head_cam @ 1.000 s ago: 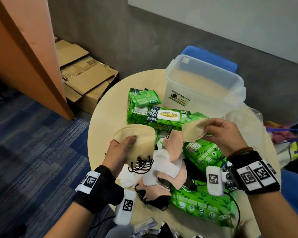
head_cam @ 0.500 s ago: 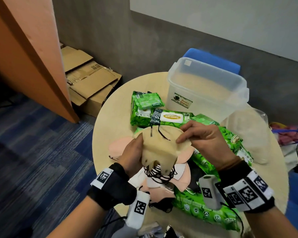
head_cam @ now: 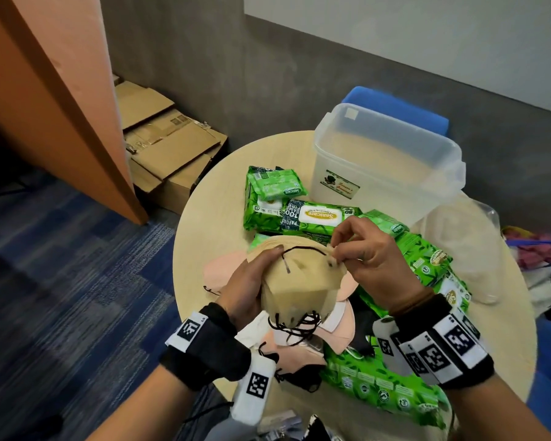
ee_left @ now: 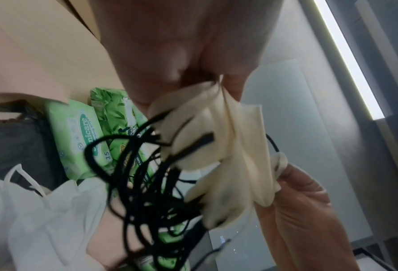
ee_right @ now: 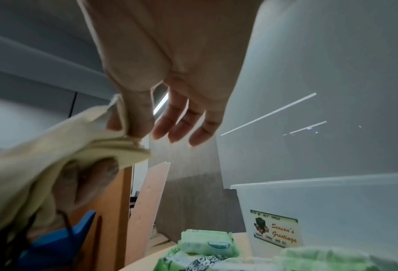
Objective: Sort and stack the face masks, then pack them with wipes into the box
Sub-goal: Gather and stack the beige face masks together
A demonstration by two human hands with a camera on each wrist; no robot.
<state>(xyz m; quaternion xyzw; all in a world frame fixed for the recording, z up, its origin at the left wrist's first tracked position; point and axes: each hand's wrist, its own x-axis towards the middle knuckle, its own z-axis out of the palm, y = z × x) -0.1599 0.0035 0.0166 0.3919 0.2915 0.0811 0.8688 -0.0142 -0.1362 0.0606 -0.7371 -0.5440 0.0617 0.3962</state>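
A: Left hand [head_cam: 247, 286]?
B: Wrapped round the stack of beige masks [head_cam: 299, 283], held above the round table [head_cam: 201, 224]. Thumb is laid on top; black ear loops [head_cam: 295, 326] are seen dangling off the near end.

A: Right hand [head_cam: 368, 259]?
B: The far corner of the top beige mask is pinched between thumb and forefinger. In the right wrist view the other fingers [ee_right: 181, 119] are seen spread loosely and apart from the mask.

A: Loose masks?
B: Pink masks [head_cam: 303, 351], white ones [head_cam: 252, 329] and a black one [head_cam: 361, 326] are piled on the table under both hands.

A: Wipes?
B: Green wipe packs [head_cam: 299, 214] are scattered between the hands and the box; more [head_cam: 385, 389] are lying near the right wrist.

A: Box?
B: The clear plastic box [head_cam: 388, 168] is seen upright at the table's far edge, lid off; no masks or wipes are seen inside. A small sticker is shown on its near wall.
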